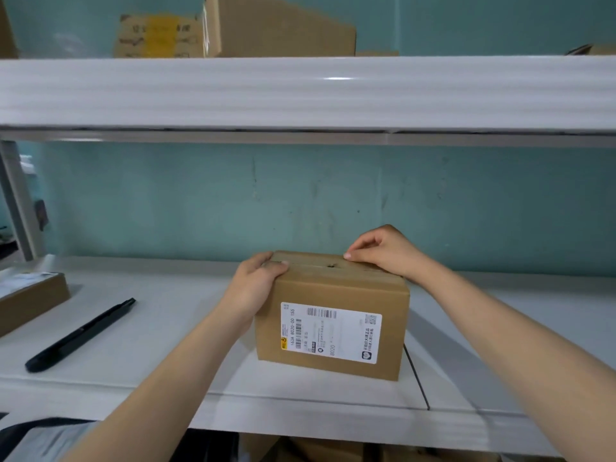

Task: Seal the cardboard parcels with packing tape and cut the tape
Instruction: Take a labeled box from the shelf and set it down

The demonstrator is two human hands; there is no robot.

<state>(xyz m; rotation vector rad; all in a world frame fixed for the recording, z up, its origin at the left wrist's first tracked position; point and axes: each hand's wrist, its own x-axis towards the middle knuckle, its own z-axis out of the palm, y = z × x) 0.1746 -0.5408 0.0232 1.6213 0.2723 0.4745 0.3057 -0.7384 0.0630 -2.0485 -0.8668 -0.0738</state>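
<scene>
A brown cardboard parcel (333,295) with a white shipping label (330,331) on its front stands on the white shelf (166,328). My left hand (256,281) grips the parcel's upper left corner, thumb on the top. My right hand (383,250) rests on the top right, thumb and forefinger pinched together on the top surface near the centre seam. Clear tape seems to run along the seam, but the pinched item is too small to make out. A black utility knife (80,335) lies on the shelf to the left, away from both hands.
Another brown box (30,301) sits at the shelf's left edge. An upper white shelf (300,95) overhangs with cardboard boxes (266,28) on it. A teal wall stands close behind. More boxes show below the shelf's front edge.
</scene>
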